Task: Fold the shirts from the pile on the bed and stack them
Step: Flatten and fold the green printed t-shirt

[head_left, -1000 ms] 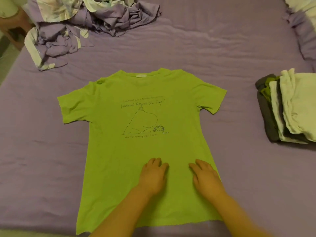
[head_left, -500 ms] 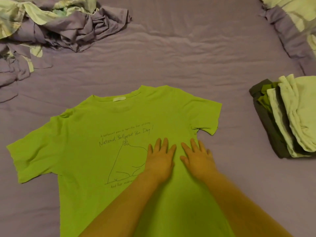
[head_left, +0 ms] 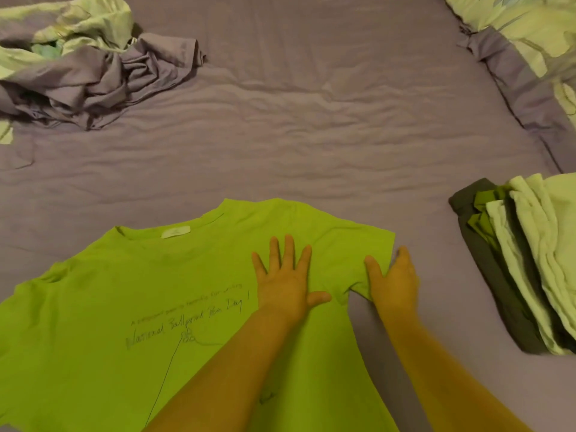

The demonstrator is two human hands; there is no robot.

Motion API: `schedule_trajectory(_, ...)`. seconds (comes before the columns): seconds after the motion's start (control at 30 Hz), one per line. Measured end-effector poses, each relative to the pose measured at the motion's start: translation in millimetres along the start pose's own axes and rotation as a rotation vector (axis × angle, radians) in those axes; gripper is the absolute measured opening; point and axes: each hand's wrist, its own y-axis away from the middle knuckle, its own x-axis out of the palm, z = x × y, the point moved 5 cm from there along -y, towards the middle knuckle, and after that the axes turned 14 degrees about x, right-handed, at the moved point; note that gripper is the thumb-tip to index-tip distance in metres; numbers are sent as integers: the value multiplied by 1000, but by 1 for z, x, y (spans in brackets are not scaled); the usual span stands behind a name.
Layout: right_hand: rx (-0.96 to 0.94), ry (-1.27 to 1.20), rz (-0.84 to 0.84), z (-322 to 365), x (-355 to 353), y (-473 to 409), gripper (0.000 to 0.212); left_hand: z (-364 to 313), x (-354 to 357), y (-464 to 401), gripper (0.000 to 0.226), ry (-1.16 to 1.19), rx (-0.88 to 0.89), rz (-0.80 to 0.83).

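Here, nearest the camera, a lime-green T-shirt point(head_left: 187, 307) lay spread front-up across the lower half of the frame on the purple bedsheet point(head_left: 311, 135), its handwritten print and line drawing facing upward and a white neck label showing at the collar. The left hand point(head_left: 288, 282) pressed flat on the shirt's chest near lower centre, fingers straight and spread, gripping nothing. Just to its right, the right hand point(head_left: 394, 280) met the edge of the shirt's short sleeve: the thumb lay on top of the fabric while the fingers reached past the sleeve's hem, apparently under it, so it seemed to pinch the sleeve, though the fingers were partly hidden. At the right edge, well apart from the shirt, sat a stack of folded shirts point(head_left: 530, 260) in pale green, lime and dark grey. Farther off, in the upper left, lay a crumpled pile of purple and pale-green fabric point(head_left: 87, 67). In the upper right corner a purple-bordered pillow point(head_left: 523, 57) rested.
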Motion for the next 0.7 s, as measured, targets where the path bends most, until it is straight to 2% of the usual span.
schedule_trajectory(0.1,110,-96,20,-3,9,-19,80,8,3,-25,115,-12,-36,-14)
schedule_trajectory(0.13,134,-95,44,-4,13,-23,71,11,5,-31,120,-20,-32,-13)
schedule_trajectory(0.23,-10,-64,50,7,14,-29,12,21,10,-42,129,-56,-2,-4)
schedule_trajectory(0.33,-165,-111,20,26,5,-28,17,24,6,-46,132,-51,21,21)
schedule_trajectory(0.4,-205,-115,39,44,1,-20,13,24,-3,-40,123,3,40,-26)
schedule_trajectory(0.47,-292,-139,151,66,6,-4,10,28,-17,-27,93,137,53,-181)
schedule_trajectory(0.53,-374,-211,363,91,19,22,16,37,-27,-6,53,468,-43,-424)
schedule_trajectory(0.57,-368,-269,508,99,29,34,18,43,-27,6,38,749,-160,-520)
schedule_trajectory(0.6,-335,-316,643,103,40,45,18,46,-24,16,33,1121,-295,-574)
schedule_trajectory(0.63,-295,-338,736,104,51,54,17,46,-17,22,35,1476,-421,-560)
schedule_trajectory(0.67,-257,-357,769,104,57,59,15,45,-9,27,42,1729,-503,-509)
schedule_trajectory(0.7,-225,-388,743,101,61,59,13,43,-3,30,48,1858,-528,-452)
